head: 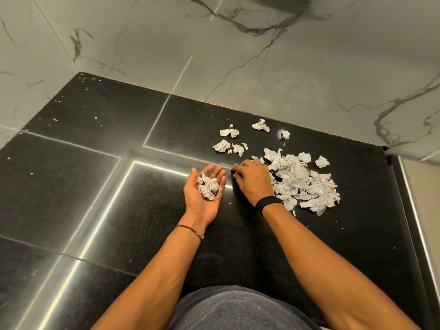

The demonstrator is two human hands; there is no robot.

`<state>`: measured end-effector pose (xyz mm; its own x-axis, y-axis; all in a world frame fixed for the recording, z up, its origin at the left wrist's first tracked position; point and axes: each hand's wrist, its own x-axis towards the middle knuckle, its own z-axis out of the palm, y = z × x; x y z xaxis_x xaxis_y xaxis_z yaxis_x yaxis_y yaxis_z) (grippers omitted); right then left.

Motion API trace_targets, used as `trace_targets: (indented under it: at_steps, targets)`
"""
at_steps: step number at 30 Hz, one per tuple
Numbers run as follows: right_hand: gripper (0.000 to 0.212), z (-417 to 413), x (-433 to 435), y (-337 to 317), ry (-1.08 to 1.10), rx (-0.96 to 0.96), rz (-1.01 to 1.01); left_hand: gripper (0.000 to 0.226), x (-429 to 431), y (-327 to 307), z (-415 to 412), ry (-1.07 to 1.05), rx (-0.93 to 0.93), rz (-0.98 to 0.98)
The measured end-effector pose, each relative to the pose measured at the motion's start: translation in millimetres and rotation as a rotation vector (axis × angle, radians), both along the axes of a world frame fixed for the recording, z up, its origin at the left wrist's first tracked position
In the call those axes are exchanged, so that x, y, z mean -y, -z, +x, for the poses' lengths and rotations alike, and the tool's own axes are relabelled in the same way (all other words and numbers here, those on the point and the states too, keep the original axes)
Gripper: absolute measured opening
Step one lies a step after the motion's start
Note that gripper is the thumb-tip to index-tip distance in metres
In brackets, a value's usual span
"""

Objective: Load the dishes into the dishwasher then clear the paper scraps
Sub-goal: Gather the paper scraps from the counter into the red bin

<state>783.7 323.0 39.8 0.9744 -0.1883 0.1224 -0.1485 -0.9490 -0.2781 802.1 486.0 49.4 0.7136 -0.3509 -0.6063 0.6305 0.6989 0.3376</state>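
1. Left hand (202,207) lay palm-up, fingers relaxed, cupping scraps (209,188).
2. Right hand (253,179) curled at the pile (302,184); grip unclear.
3. Pile sat toward the counter (119,186) back-right corner. Light, crumpled, soft: probably best gathered in handfuls.

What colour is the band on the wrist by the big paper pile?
Black. The wristband shows best in the head view, beside the paper pile.

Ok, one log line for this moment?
step: clearing | left hand: palm up, carrying scraps | right hand: curled, on counter beside pile
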Motion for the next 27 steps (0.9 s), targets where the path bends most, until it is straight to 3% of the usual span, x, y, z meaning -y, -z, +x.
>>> trace_targets:
  at_steps: [4,10,13,17,19,24,27]
  targets:
    - [0.011,-7,-7,1,0.042,0.072,-0.026,0.049,-3,1,3,-0.023,-0.002,-0.005]
    - [0.012,-24,-32,-44,0.020,0.203,0.672,0.051,9,5,0,0.001,-0.007,-0.042]
    - [0.020,-25,-39,-63,-0.099,0.175,0.683,0.056,18,4,4,0.029,-0.017,-0.081]
    - [0.014,-5,-26,-54,0.056,0.281,0.738,0.053,21,-2,16,-0.033,-0.069,-0.115]
    - [0.014,14,-13,-43,0.146,0.279,0.692,0.049,20,0,21,-0.063,-0.090,-0.125]
    - [0.030,57,21,-11,0.091,-0.061,0.180,0.046,15,5,33,-0.061,-0.065,-0.109]
    - [0.022,65,24,-6,0.055,-0.064,0.064,0.046,11,7,36,-0.052,-0.037,-0.086]
